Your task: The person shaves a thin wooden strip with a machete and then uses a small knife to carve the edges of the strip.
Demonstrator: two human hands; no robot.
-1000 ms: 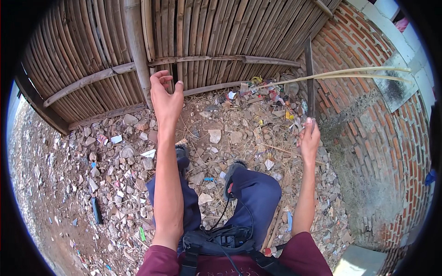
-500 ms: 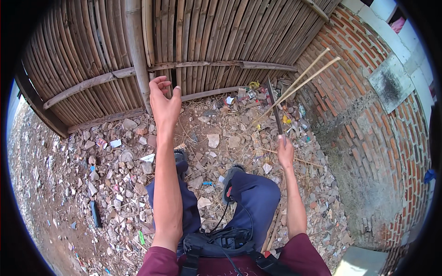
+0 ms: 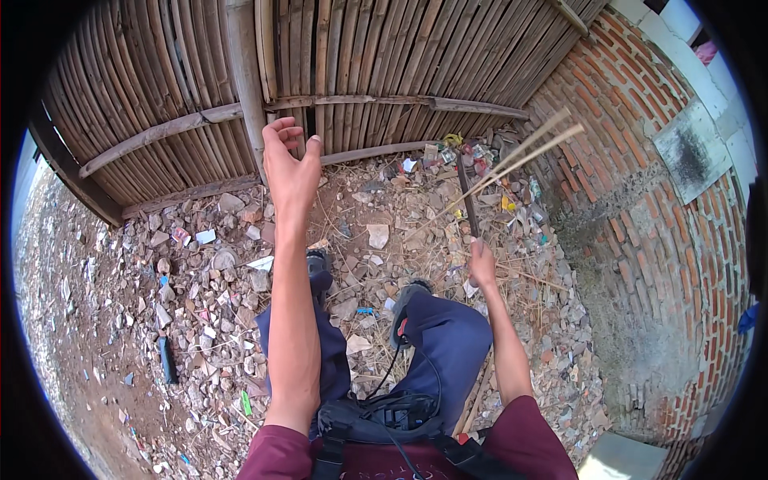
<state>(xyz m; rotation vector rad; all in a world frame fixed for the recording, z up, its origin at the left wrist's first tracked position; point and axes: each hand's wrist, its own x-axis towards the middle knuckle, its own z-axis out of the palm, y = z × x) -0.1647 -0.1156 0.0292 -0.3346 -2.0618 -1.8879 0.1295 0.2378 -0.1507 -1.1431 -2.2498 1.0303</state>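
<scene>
My left hand (image 3: 290,164) is raised in front of the bamboo fence (image 3: 376,60), fingers loosely curled and thumb apart, with nothing visible in it. My right hand (image 3: 482,262) is closed around the handle end of a machete (image 3: 467,190), a long, narrow, dark blade pointing away from me. Two thin pale bamboo strips (image 3: 524,154) slant up to the right beside the blade, spread at their far ends. Their tips are slightly blurred, and I cannot tell what supports their lower ends.
A worn brick wall (image 3: 640,264) rises on the right. Stones and litter cover the ground (image 3: 216,296) around my feet. A bamboo post (image 3: 246,80) and horizontal rails cross the fence. A dark elongated object (image 3: 167,360) lies at left, and a pale slab (image 3: 624,458) at lower right.
The bamboo strips' far ends have dropped lower. My right hand and the machete have shifted slightly left, the blade now more upright in view. My left hand keeps its pose.
</scene>
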